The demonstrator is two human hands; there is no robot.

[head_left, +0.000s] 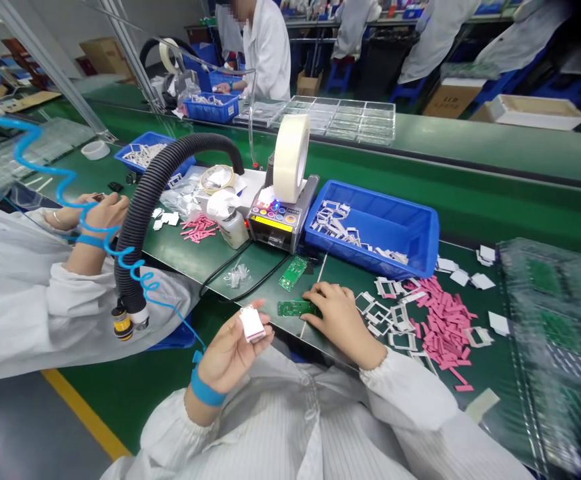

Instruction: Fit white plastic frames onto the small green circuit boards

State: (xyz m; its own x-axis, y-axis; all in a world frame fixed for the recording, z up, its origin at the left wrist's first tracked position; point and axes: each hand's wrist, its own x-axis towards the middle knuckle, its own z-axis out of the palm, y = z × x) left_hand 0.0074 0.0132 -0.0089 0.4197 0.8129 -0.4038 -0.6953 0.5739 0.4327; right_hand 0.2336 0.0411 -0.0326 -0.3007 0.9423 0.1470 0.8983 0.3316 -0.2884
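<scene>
Left hand (230, 353) raised palm-up near the body, fingers (259, 339) curled inward, thumb on top, closed around something small. Left wrist (204, 388) bent back slightly, blue strap (207, 393) around it, white cuff (205, 427) gathered below. Right hand (343, 320) lower and further out, palm down, fingers (315, 308) together and slightly arched. Right wrist (370, 357) nearly straight at its elastic cuff. Fingertip pressure hard to judge from this angle.

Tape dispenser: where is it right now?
In the head view, the tape dispenser sits just right of centre, between a plastic bottle on its left and the blue tray on its right.
</scene>
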